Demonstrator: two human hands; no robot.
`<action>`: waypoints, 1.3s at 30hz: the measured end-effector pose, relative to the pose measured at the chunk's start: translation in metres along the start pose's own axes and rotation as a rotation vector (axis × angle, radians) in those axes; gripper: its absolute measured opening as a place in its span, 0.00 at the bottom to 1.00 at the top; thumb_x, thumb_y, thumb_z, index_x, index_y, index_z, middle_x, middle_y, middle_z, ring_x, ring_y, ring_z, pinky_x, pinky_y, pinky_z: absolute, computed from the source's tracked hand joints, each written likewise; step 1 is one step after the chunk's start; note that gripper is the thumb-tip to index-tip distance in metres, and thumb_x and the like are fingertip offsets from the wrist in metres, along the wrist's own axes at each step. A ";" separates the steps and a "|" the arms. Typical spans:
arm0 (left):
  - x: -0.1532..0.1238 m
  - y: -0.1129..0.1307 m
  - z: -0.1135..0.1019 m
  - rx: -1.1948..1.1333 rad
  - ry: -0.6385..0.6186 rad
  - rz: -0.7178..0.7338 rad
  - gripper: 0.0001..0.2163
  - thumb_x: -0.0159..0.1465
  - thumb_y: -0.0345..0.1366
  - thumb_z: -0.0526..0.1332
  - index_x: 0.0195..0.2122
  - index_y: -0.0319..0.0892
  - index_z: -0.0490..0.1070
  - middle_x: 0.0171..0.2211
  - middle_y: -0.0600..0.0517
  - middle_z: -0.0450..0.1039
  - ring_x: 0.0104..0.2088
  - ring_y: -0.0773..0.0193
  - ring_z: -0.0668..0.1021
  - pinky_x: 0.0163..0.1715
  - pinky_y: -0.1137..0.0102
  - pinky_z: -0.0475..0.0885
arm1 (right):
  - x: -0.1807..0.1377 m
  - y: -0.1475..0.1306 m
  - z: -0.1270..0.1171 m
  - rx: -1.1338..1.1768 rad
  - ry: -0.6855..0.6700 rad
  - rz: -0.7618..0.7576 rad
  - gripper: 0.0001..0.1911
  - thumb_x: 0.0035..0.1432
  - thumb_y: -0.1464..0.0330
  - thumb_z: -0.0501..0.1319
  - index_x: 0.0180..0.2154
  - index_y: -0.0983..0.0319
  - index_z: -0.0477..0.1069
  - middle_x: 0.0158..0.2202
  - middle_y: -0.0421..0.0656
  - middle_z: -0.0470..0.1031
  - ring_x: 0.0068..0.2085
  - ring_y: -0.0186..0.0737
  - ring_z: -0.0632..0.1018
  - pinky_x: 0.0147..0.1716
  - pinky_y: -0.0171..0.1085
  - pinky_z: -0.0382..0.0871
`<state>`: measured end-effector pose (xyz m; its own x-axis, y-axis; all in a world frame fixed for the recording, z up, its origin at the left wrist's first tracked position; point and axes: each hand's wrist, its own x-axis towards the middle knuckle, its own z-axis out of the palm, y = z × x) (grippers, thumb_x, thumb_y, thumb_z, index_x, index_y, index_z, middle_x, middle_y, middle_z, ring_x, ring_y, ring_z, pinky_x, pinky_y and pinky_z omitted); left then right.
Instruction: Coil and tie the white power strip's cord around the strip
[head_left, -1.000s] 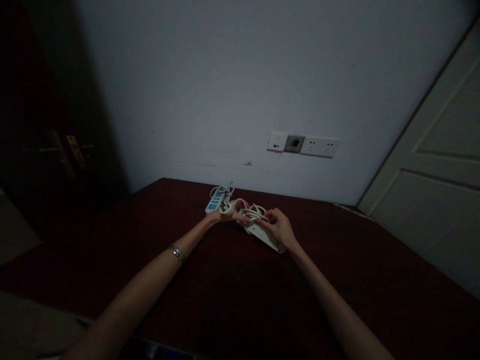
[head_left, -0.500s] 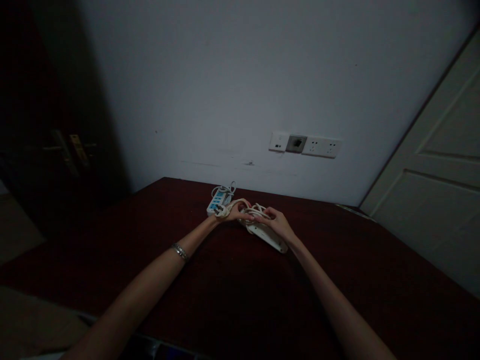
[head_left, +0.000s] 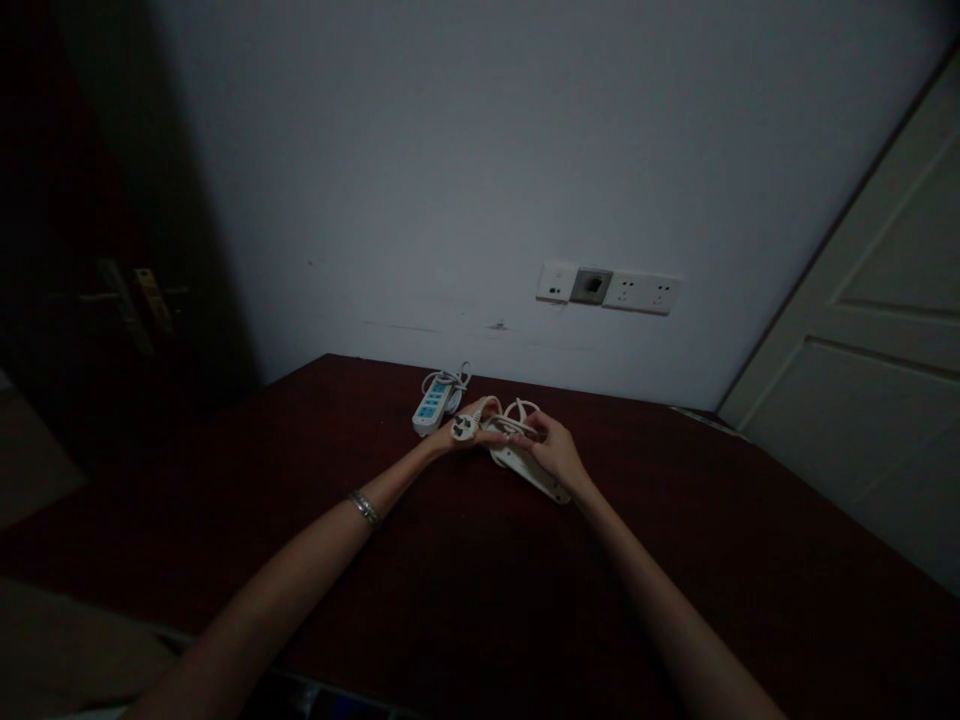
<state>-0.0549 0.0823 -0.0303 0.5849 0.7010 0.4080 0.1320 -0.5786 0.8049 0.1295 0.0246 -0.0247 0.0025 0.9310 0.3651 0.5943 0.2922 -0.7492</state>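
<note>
A white power strip [head_left: 531, 474] lies at a slant on the dark red table, its cord [head_left: 523, 407] bunched in loops at the far end. My left hand [head_left: 471, 430] is closed round part of those loops, and the three-pin plug [head_left: 463, 428] hangs over the back of that hand. Across from it, my right hand [head_left: 553, 448] pinches the cord between thumb and fingers, just above the strip. Both hands nearly meet at the coil. The parts of the cord inside the left palm are hidden.
Behind my left hand lies a second power strip [head_left: 431, 405] with blue sockets and a coiled grey-white cord. Wall sockets [head_left: 641, 292] sit above the table [head_left: 360, 400]. A dark door stands at left, a pale panelled door [head_left: 862, 390] at right.
The plug has shifted right, from my left wrist onto the back of the hand. The cord loops between my hands stand more spread. Both hands keep hold.
</note>
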 end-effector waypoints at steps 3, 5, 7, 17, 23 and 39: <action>-0.001 -0.002 0.002 -0.081 -0.017 0.029 0.18 0.50 0.40 0.67 0.36 0.40 0.60 0.32 0.54 0.66 0.34 0.67 0.71 0.33 0.71 0.65 | -0.002 -0.002 0.002 -0.134 0.058 -0.029 0.14 0.45 0.57 0.61 0.26 0.60 0.65 0.27 0.39 0.69 0.30 0.38 0.69 0.30 0.34 0.60; -0.001 -0.003 0.004 -0.134 -0.009 0.017 0.20 0.49 0.40 0.67 0.37 0.41 0.60 0.32 0.54 0.66 0.33 0.67 0.71 0.33 0.71 0.65 | -0.004 -0.003 0.004 -0.204 0.087 -0.059 0.14 0.48 0.56 0.60 0.26 0.60 0.65 0.28 0.41 0.70 0.31 0.39 0.70 0.30 0.34 0.60; -0.002 -0.003 0.005 -0.174 0.010 0.000 0.21 0.48 0.40 0.68 0.38 0.41 0.59 0.32 0.54 0.66 0.34 0.67 0.71 0.34 0.71 0.66 | -0.006 -0.004 0.005 -0.275 0.107 -0.103 0.13 0.50 0.57 0.59 0.27 0.60 0.65 0.30 0.42 0.70 0.32 0.39 0.70 0.30 0.34 0.61; -0.003 0.004 0.013 -0.245 0.131 -0.045 0.22 0.47 0.44 0.68 0.36 0.41 0.60 0.31 0.55 0.65 0.35 0.66 0.72 0.35 0.69 0.66 | -0.012 -0.006 0.007 -0.556 0.112 -0.189 0.16 0.60 0.57 0.53 0.32 0.62 0.70 0.35 0.47 0.72 0.36 0.42 0.73 0.34 0.36 0.62; 0.000 -0.002 0.018 -0.116 0.235 0.067 0.19 0.50 0.44 0.66 0.35 0.39 0.62 0.35 0.52 0.64 0.37 0.65 0.71 0.40 0.68 0.66 | -0.018 -0.005 0.008 -0.622 0.139 -0.215 0.16 0.59 0.58 0.53 0.36 0.65 0.68 0.36 0.49 0.72 0.36 0.43 0.74 0.33 0.35 0.62; 0.007 -0.028 0.025 0.013 0.359 0.161 0.08 0.54 0.36 0.64 0.32 0.39 0.68 0.33 0.51 0.67 0.37 0.64 0.71 0.41 0.68 0.67 | -0.011 -0.004 0.009 -0.576 0.234 -0.182 0.16 0.53 0.54 0.56 0.30 0.61 0.67 0.30 0.42 0.71 0.29 0.36 0.70 0.25 0.33 0.51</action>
<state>-0.0339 0.0928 -0.0604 0.2817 0.7007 0.6555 0.0723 -0.6968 0.7137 0.1197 0.0151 -0.0313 -0.0020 0.7862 0.6180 0.9380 0.2157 -0.2712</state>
